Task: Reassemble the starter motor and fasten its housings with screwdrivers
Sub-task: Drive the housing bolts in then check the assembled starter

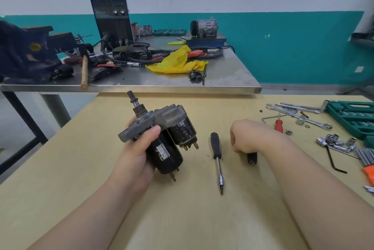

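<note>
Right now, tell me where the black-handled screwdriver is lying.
In the head view, the black-handled screwdriver lies flat on the wooden table, tip toward the person, between the starter motor gripped by the left hand and the right hand.

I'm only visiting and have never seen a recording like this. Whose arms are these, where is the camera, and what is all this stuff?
There is no robot here: a person wears a camera on the head, looking down at both bare arms. The left hand grips a grey-and-black starter motor above the pale wooden table. The right hand rests curled over a short black handle; whether it grips it is unclear. Between the hands lies a black-handled screwdriver. At right lie silver wrenches, sockets and a green tool case.
</note>
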A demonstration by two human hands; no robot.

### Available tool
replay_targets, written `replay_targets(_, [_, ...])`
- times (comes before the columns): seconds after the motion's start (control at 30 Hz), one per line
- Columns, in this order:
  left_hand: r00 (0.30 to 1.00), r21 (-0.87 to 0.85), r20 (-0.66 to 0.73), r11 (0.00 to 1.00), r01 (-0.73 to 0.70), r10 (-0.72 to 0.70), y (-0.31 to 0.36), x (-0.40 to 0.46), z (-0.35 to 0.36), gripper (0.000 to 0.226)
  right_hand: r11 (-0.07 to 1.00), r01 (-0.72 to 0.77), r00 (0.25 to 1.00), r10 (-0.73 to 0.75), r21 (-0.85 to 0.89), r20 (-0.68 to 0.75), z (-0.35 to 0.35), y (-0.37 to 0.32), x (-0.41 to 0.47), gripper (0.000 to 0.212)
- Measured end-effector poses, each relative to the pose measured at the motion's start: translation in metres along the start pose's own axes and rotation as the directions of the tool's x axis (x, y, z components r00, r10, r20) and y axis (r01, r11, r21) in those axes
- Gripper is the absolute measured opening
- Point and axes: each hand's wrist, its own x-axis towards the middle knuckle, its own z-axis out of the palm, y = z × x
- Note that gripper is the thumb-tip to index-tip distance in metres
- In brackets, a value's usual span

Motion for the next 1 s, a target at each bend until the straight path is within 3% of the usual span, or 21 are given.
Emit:
replay_targets(0.13, [0.996,-0.094,-0.032,0.992,0.084,-0.087,-0.001,0.002,-0.004,0.044,1.0,-0.008,1.0,0.008,0.002,-0.004,0.002,-0.001,0.0,0.019])
replay_targets(0.33, [0.963,-0.368,-0.032,0.899,0.239,-0.268,0.003,0.004,0.0,0.06,0.996,-0.018,1.0,0.018,0.09,-0.003,0.002,-0.005,-0.003,0.022])
replay_targets(0.47, [0.938,-0.571,0.018,0.767,0.293,-0.345,0.005,0.005,0.001,0.059,0.988,0.007,1.0,-0.007,0.153,-0.004,0.001,-0.006,-0.006,0.019])
replay_targets(0.57, [0.945,-0.61,0.034,0.742,0.277,-0.326,0.003,0.006,-0.002,0.055,0.928,0.026,0.999,-0.01,0.37,-0.045,-0.009,-0.007,-0.012,0.017])
replay_targets(0.67, [0.945,-0.62,0.052,0.731,0.285,-0.324,0.004,0.003,-0.001,0.052,0.734,0.089,0.993,-0.01,0.673,-0.121,-0.024,-0.01,-0.027,0.023])
replay_targets(0.77, [0.95,-0.609,0.028,0.748,0.264,-0.312,0.003,0.002,-0.001,0.061,0.402,0.25,0.968,-0.106,0.881,-0.226,-0.038,-0.019,-0.042,0.023])
replay_targets(0.9, [0.952,-0.542,-0.009,0.802,0.253,-0.306,0.001,0.004,0.004,0.064,-0.006,0.308,0.94,-0.149,0.951,-0.306,-0.039,-0.037,-0.049,0.022])
replay_targets(1.0, [0.96,-0.516,-0.058,0.832,0.206,-0.273,0.0,0.008,0.005,0.061,-0.123,0.289,0.954,-0.043,0.949,-0.296,-0.025,-0.057,-0.046,0.026])
